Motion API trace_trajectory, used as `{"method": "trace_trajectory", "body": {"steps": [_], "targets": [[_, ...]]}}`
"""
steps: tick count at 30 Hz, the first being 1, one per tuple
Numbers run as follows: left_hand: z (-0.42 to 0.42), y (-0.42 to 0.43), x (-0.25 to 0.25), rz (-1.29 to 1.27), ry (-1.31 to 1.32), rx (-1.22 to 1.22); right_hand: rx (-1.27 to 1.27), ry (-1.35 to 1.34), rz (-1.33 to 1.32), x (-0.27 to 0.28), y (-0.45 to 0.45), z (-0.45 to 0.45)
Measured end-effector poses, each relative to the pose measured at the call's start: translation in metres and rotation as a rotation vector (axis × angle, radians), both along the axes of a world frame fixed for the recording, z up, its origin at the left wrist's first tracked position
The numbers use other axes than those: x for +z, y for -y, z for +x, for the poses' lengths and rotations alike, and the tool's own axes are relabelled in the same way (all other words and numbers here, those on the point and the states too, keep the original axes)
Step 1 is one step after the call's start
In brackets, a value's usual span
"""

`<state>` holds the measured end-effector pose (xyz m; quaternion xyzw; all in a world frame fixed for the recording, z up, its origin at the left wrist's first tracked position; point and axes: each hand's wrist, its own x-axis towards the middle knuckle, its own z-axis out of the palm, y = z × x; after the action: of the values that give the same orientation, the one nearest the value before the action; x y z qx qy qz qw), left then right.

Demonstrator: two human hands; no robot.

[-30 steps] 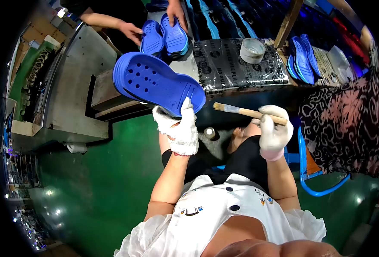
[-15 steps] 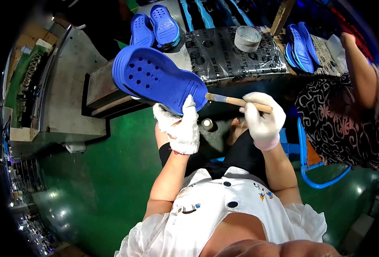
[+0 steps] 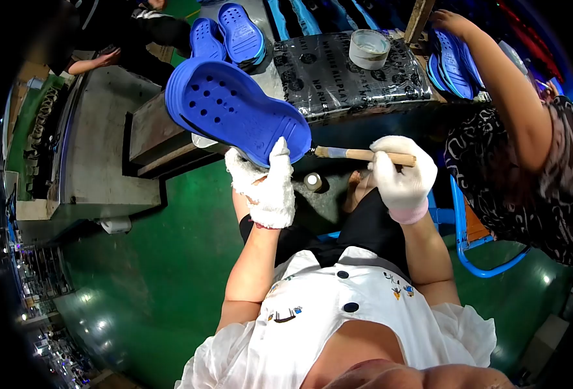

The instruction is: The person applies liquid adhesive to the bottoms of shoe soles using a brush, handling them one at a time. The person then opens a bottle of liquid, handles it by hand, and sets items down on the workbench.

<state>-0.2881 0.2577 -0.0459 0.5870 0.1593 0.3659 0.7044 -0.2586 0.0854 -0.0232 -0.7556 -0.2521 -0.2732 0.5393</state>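
Left hand grips the blue sole, right hand the brush near the sole's four-o'clock edge; slack holding could make bristles skid.

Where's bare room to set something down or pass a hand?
Bare: black plastic between blue shoes and tape roll; green floor between grey cabinet and left forearm.
Crowded: between left hand and right hand, by shoe and brush; far right, where a coworker's arm reaches over more shoes.
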Motion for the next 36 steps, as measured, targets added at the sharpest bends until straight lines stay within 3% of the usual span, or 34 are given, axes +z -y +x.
{"method": "trace_trajectory", "body": {"steps": [14, 17, 21, 24, 25, 26, 27, 28, 29, 31, 33, 36], "targets": [[-0.001, 0.001, -0.003, 0.008, -0.079, -0.058, 0.095, -0.073, 0.083, -0.003, -0.001, 0.003], [0.005, -0.005, -0.011, 0.025, 0.017, -0.019, 0.013, -0.055, 0.155, -0.013, 0.008, 0.003], [0.009, -0.014, -0.003, 0.133, -0.041, -0.058, -0.022, -0.309, 0.379, -0.047, 0.024, -0.002], [0.015, 0.009, 0.016, -0.009, -0.236, -0.263, -0.05, -0.501, 0.56, -0.111, 0.026, -0.001], [0.019, 0.019, 0.023, 0.004, -0.329, -0.369, -0.146, -0.495, 0.392, -0.142, 0.029, 0.0], [0.025, 0.029, 0.028, 0.05, -0.404, -0.485, -0.13, -0.487, 0.411, -0.173, 0.027, 0.001], [0.033, 0.039, 0.033, 0.101, -0.481, -0.592, -0.246, -0.626, 0.235, -0.18, 0.024, -0.001], [0.046, 0.053, 0.033, 0.13, -0.455, -0.706, -0.257, -0.592, 0.234, -0.191, 0.021, -0.003], [0.061, 0.07, 0.031, 0.159, -0.43, -0.816, -0.306, -0.495, -0.098, -0.17, 0.026, -0.003], [0.097, 0.105, 0.031, 0.094, -0.454, -1.014, -0.198, -0.641, 0.16, -0.176, 0.025, 0.003], [0.141, 0.141, 0.027, 0.185, -0.438, -1.022, -0.279, -0.564, -0.021, -0.181, 0.025, 0.005], [0.197, 0.18, 0.031, 0.126, -0.352, -1.012, -0.211, -0.652, 0.106, -0.19, 0.029, 0.01]]}}
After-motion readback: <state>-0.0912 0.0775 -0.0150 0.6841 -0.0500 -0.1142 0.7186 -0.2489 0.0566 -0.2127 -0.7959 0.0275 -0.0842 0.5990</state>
